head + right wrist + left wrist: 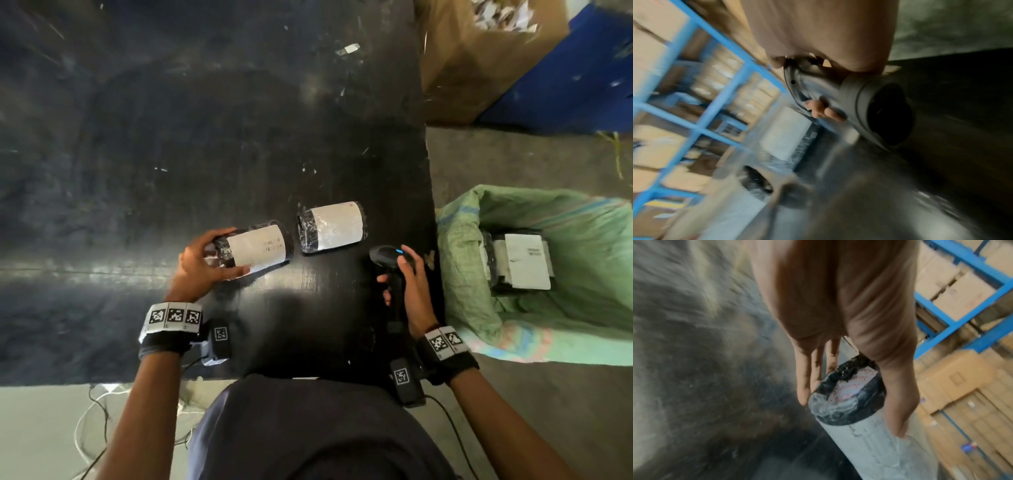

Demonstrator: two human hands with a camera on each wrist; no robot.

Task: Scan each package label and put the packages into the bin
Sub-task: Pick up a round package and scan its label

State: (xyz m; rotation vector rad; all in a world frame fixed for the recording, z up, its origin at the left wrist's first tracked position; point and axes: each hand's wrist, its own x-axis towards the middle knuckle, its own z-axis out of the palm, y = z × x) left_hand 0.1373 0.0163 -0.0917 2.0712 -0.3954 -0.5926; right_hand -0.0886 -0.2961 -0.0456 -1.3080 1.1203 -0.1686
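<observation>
Two black wrapped packages with white labels lie on the black table (205, 154). My left hand (202, 263) grips the left package (257, 246) at its left end, fingers over the top and thumb below; the left wrist view shows that package (849, 395) end-on between fingers and thumb. The second package (330, 227) lies free just to the right. My right hand (407, 284) holds a black handheld scanner (387, 258) by its handle, its head pointing toward the packages; the scanner (869, 105) fills the right wrist view. A green sack bin (462, 260) on the floor at right holds a labelled package (524, 265).
A brown cardboard box (479, 68) of paper scraps and a blue bin (575, 85) stand past the table's far right corner. Blue racks (962, 296) with cartons stand behind. Cables (92, 411) lie on the floor at lower left.
</observation>
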